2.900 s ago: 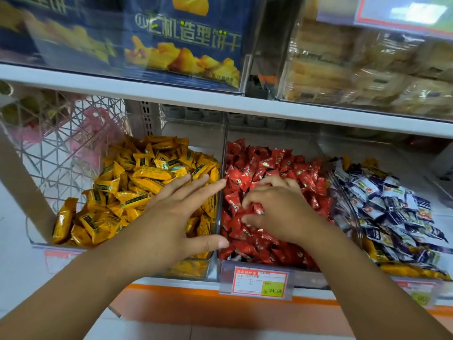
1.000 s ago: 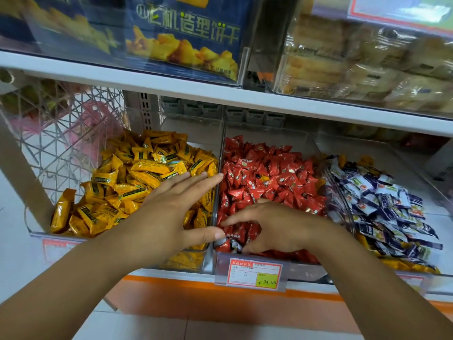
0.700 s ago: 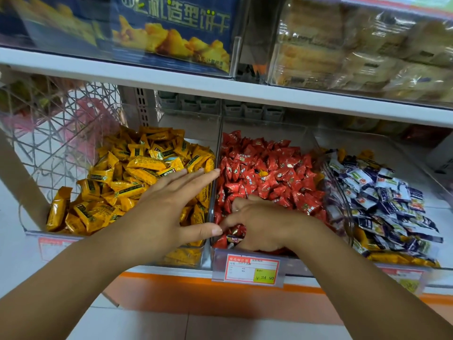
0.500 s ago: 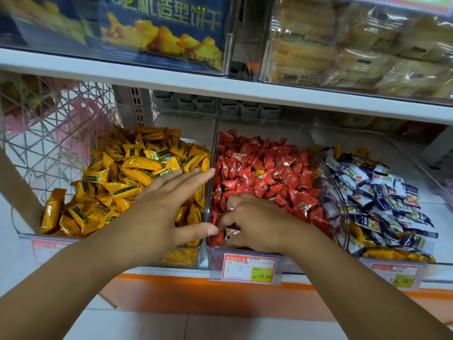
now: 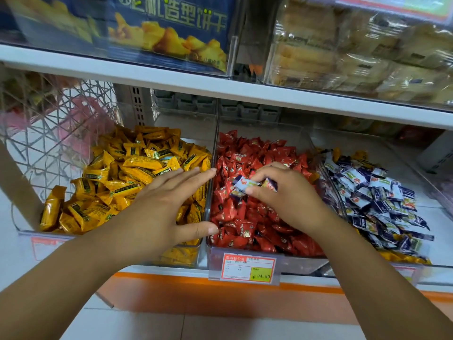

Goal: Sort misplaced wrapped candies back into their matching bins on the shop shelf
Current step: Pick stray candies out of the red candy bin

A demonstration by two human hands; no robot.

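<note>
Some blue-white candies (image 5: 246, 184), pinched in right hand (image 5: 291, 202); red candies (image 5: 245, 224) beneath

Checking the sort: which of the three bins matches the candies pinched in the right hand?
The rightmost bin: its blue-and-white wrappers match the pinched candies in the right hand; the others hold yellow candies and red candies.

held candies (image 5: 247, 184): print blurred | price tag (image 5: 247, 268): small print unreadable | biscuit box (image 5: 169, 28): cropped at top
</note>
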